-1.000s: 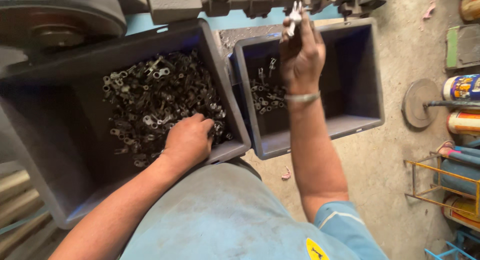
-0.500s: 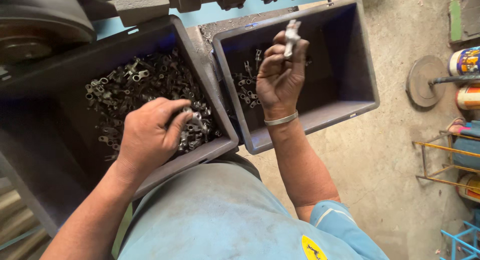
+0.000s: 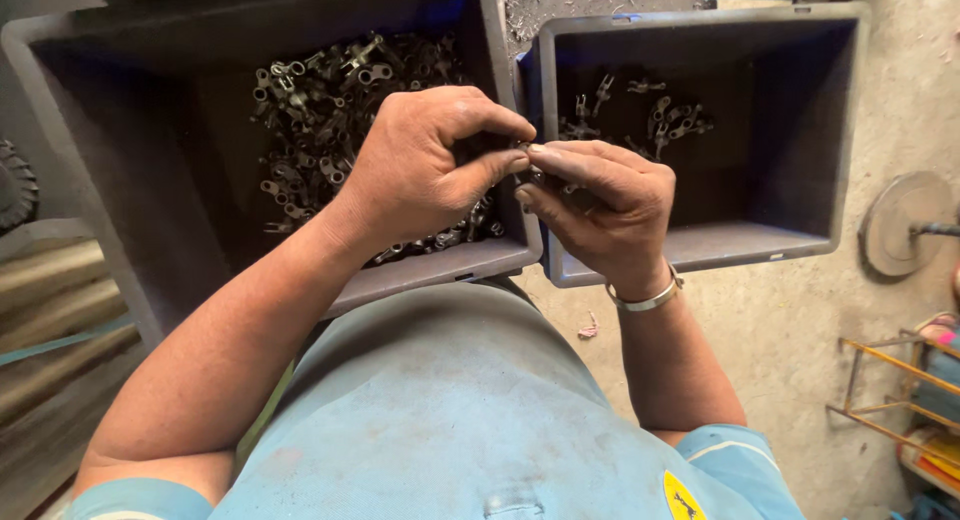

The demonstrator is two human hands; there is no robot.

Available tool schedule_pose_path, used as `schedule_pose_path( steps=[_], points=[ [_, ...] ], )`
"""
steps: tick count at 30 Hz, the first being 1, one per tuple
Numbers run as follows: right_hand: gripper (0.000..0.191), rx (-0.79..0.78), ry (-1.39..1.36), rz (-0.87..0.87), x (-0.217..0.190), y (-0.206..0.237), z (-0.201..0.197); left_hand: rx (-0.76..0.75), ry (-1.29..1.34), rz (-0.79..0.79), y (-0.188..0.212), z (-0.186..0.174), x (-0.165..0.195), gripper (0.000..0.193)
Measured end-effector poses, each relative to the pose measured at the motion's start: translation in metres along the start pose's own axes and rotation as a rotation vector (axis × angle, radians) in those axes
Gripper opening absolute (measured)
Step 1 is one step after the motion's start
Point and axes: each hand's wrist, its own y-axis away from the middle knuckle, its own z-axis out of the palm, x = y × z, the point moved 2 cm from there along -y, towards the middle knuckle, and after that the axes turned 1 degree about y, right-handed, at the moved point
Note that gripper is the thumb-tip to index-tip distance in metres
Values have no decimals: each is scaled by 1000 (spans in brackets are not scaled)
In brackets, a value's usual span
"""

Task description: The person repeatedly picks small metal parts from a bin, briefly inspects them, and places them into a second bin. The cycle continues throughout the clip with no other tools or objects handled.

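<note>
My left hand [image 3: 425,170] and my right hand [image 3: 600,205] meet fingertip to fingertip over the gap between two dark plastic bins. Together they pinch a small dark metal part [image 3: 525,160], mostly hidden by the fingers. The left bin [image 3: 120,180] holds a large heap of small metal parts [image 3: 330,100] with ring ends. The right bin [image 3: 790,245] holds only a few of the same parts [image 3: 650,115] near its far wall. A metal bangle [image 3: 648,300] sits on my right wrist.
A round metal disc on a rod [image 3: 905,225] lies on the concrete floor at the right. A yellow wire rack [image 3: 900,390] stands at the lower right. Corrugated metal pieces [image 3: 50,310] lie at the left, beside a toothed wheel [image 3: 15,185].
My right hand has come down from the machine above the right bin and moved left. My left hand has lifted out of the left bin's heap, and the two now meet.
</note>
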Motion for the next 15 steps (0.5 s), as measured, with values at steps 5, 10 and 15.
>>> schedule_pose_path(
  steps=[5,10,15],
  points=[
    [34,38,-508,234,-8,-16,1,40,149,-30,0,1,-3,16],
    [29,18,-99,96,-11,-19,3,105,372,-177,-1,4,-8,26],
    [23,26,219,156,-8,-67,-51,152,205,-227,4,7,-16,40]
  ],
)
